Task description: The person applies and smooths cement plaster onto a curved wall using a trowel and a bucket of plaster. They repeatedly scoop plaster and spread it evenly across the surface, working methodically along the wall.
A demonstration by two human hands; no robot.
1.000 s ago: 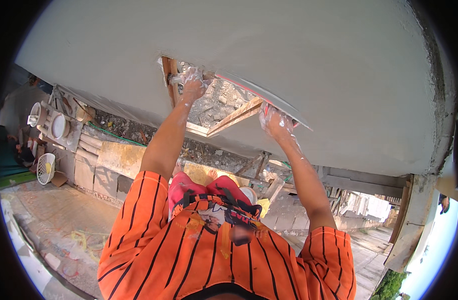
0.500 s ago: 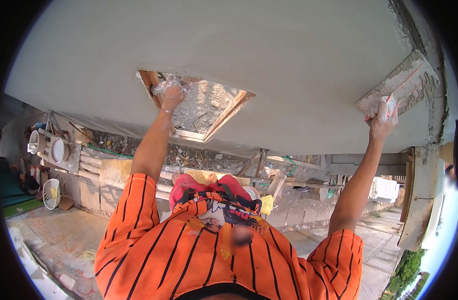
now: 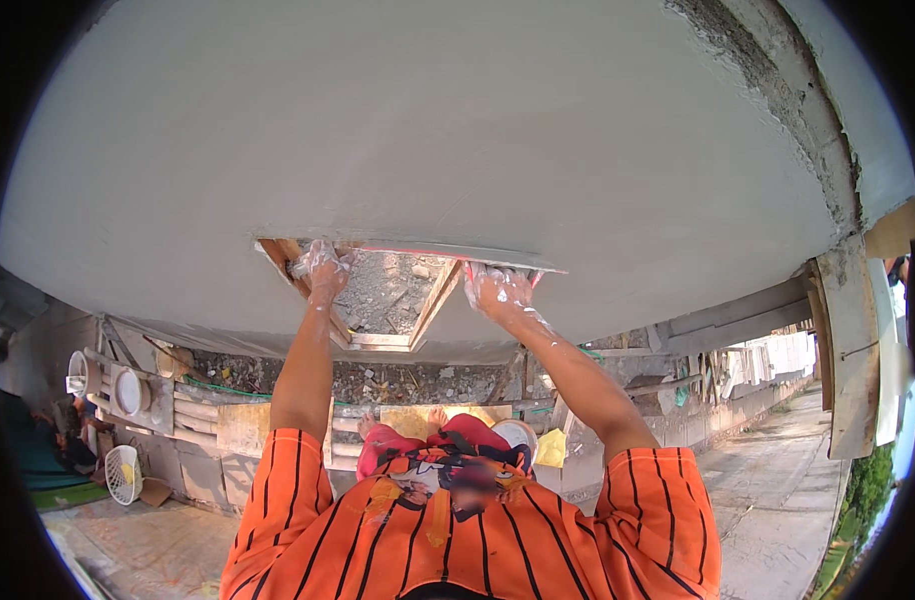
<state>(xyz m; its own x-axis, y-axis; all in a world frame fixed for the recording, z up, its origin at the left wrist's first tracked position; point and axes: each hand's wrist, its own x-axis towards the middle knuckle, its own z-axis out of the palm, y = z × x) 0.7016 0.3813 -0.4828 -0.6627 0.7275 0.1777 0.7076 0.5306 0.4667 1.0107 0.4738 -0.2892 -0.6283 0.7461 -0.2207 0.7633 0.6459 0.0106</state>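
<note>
Grey, wet-looking plaster covers the wall [image 3: 598, 150], which has a square opening edged by a wooden frame [image 3: 437, 302]. My right hand [image 3: 502, 291], smeared with white plaster, is closed on a long plastering trowel [image 3: 468, 252]. The trowel lies against the wall, seen nearly edge-on, across the opening's upper right corner. At the opening's upper left corner is my left hand [image 3: 324, 270], plaster-smeared too, with its fingers curled. A grey piece shows beside those fingers, but I cannot make out what they grip.
Rough concrete [image 3: 778, 80] runs down the wall's right edge. Below, planks and poles form a platform [image 3: 243, 430] under my feet. White buckets [image 3: 130, 391] and a white basket [image 3: 124, 474] are at the left. Rubble [image 3: 383, 290] shows through the opening.
My right hand has swept the trowel left from the wall's right edge to the opening, turning it nearly edge-on. My left hand stays at the opening's corner while the view shifts.
</note>
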